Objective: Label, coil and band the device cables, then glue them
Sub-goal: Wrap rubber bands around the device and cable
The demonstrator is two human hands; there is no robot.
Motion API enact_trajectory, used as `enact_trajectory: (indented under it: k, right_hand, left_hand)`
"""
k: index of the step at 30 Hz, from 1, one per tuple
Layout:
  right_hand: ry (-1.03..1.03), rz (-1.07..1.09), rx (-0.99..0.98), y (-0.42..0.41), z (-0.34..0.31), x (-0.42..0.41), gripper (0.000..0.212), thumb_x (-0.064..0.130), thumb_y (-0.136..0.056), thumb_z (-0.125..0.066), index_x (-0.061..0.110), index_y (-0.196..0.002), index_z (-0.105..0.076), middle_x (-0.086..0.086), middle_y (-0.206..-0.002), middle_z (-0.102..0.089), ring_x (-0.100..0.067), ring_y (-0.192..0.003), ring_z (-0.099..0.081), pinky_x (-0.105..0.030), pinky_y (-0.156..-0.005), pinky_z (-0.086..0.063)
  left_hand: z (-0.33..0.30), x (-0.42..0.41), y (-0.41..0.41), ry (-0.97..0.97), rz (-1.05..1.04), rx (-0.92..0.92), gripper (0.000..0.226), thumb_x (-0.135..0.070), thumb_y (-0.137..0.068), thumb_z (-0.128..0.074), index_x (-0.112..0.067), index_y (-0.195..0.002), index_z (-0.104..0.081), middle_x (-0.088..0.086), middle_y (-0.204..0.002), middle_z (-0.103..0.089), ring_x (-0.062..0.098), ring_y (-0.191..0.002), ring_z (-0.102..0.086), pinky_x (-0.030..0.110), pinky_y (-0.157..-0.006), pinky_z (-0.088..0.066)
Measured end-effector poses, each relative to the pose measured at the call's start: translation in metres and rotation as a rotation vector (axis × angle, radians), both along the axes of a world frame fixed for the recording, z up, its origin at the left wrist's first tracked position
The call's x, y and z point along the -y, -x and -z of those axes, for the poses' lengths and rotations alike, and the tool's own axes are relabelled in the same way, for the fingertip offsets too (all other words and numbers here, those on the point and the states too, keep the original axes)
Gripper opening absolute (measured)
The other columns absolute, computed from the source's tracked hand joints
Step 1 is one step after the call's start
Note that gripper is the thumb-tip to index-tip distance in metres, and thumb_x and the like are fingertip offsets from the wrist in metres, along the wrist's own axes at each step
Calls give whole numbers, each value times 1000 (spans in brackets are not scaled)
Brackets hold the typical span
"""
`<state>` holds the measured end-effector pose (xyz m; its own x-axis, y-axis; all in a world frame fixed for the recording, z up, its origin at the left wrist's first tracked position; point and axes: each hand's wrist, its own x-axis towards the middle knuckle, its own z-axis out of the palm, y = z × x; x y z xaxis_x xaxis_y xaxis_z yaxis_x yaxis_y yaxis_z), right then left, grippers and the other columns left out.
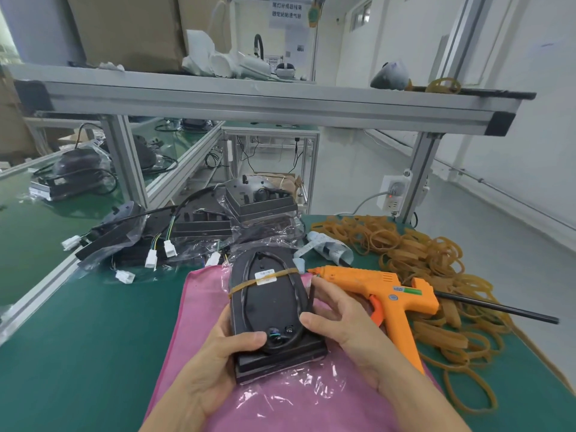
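Two bare hands hold a black device (265,310) on a pink cloth (202,307): the left hand (218,353) grips its near edge, the right hand (339,319) pinches the coiled black cable (312,299) at its side. A rubber band (249,283) and white label (266,276) already cross it, so gluing seems next, calling for the orange glue gun (383,291) just beside.

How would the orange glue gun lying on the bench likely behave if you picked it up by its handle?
The glue gun looks like rigid moulded plastic, so probably stiff and fairly light. It lies on its side on loose rubber bands, so bands might snag. Its trailing black cord could drag.
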<state>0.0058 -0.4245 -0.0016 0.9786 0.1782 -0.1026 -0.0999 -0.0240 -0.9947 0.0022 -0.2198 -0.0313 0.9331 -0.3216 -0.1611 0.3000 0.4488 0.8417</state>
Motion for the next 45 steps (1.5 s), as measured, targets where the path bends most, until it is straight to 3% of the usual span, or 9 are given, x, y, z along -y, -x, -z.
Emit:
enact_trajectory:
  k: [5,10,18,22,24,28,35,41,45]
  right_hand:
    - [75,-13,-46,-7,1,5,75,22,-83,-74,29,-148,-35,5,-143,-48,-10,-129,-47,-32,-103,-45]
    - [248,-35,-1,-10,5,14,66,20,-84,-74,27,-142,-44,10,-129,-57,0,-114,-57,-14,-95,-44]
    - [373,-35,140,-20,9,18,83,28,-82,-76,34,-147,-26,11,-127,-59,-9,-118,-56,-34,-108,-40]
    - [620,12,222,-23,12,25,46,51,-86,-64,26,-124,-59,17,-88,-58,-1,-82,-51,-24,-80,-41]
    - [609,2,222,-24,12,29,51,52,-90,-57,21,-130,-57,18,-103,-61,2,-94,-54,-23,-90,-43]
    - [621,1,226,-24,-3,46,29,45,-94,-55,24,-111,-66,15,-70,-57,0,-62,-51,-17,-64,-42]
    - [1232,439,381,-80,-33,100,22,21,-96,-53,16,-95,-75,-1,-97,-69,-22,-93,-63,-29,-68,-41]
    - [1705,366,58,-127,-30,98,15,16,-94,-58,12,-106,-67,-5,-106,-67,-25,-99,-65,-29,-63,-44]
    - [1730,335,-42,-142,-16,93,25,11,-91,-57,15,-114,-65,-3,-116,-65,-24,-109,-62,-29,-69,-42]
  left_hand:
    - [0,0,-1,26,-45,-25,77,8,-58,-72,-23,-127,-59,16,-118,-69,33,-93,-71,39,-64,-59]
    - [2,-3,-1,-4,-21,-3,75,4,-60,-74,-28,-127,-59,15,-120,-68,36,-103,-68,40,-72,-60]
    - [-3,-6,4,-34,106,32,76,3,-61,-72,-21,-131,-55,14,-122,-67,33,-106,-67,37,-73,-60]
    - [-5,-8,4,30,143,-89,57,3,-71,-62,-11,-127,-61,25,-118,-66,38,-92,-70,48,-73,-60]
    - [-6,-9,3,58,127,-130,52,-3,-74,-56,-9,-124,-62,26,-116,-66,38,-86,-71,48,-68,-60]
    - [-9,-9,4,34,93,-128,54,-3,-76,-55,-15,-129,-59,24,-119,-66,44,-102,-66,52,-77,-58]
    - [-13,-8,5,-52,87,-65,58,2,-77,-55,-22,-130,-57,18,-117,-69,37,-100,-69,40,-65,-61]
    - [-10,-10,0,-111,64,14,74,11,-67,-73,-21,-131,-54,11,-116,-70,26,-97,-71,27,-62,-58]
    - [-8,-12,-2,-159,91,79,85,-7,-58,-78,-24,-136,-49,8,-125,-66,26,-112,-65,30,-78,-57]
